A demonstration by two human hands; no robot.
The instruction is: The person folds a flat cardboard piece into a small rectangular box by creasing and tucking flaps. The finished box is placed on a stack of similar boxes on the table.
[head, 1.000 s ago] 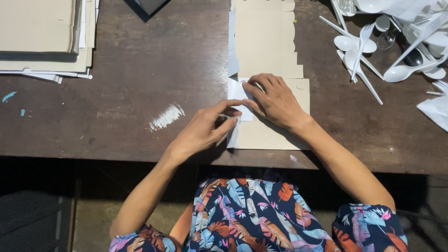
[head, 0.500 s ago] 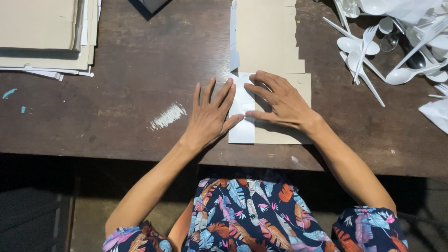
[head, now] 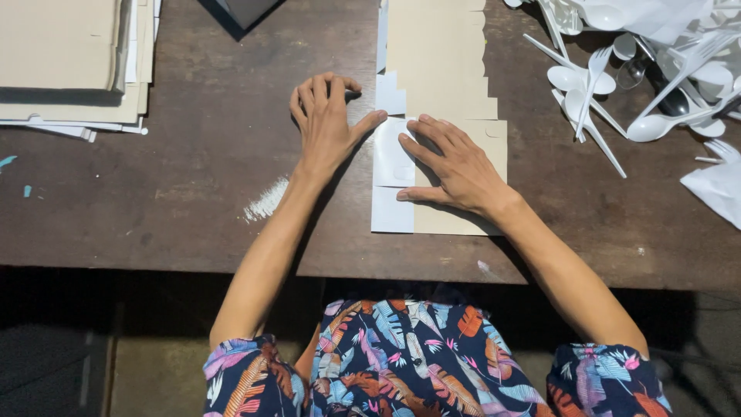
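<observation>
So the right hand (head: 455, 166) is lying flat, fingers spread, on a tan paper envelope (head: 463, 220) near the front edge of the dark wooden table (head: 193, 201). It's pressing down rather than gripping anything. The fingertips reach onto a white strip (head: 392, 166) that runs down the envelope's left side; hard to say if that's a flap, a liner or a separate sheet, since the hand covers the join.

The left hand (head: 326, 120) sits just left of the envelope, palm down on bare wood, fingers bent a bit, thumb stretched out so its tip touches or nearly touches the white strip. It's holding nothing that I can see. There's something dark under its fingertips, can't tell if it's an object or just shadow.

More tan envelopes (head: 436, 54) lie in an overlapping row going away from the person, and the far end is cut off by the top of the frame. Upper left there's a stack of tan and white sheets (head: 69, 54), also cropped. Upper right is a heap of white plastic spoons and forks (head: 617, 77) with some clear wrapping, running out of frame. A dark angular thing (head: 245, 11) at the top edge is mostly cut off. A white scuff mark (head: 266, 201) shows on the wood near the left forearm.
</observation>
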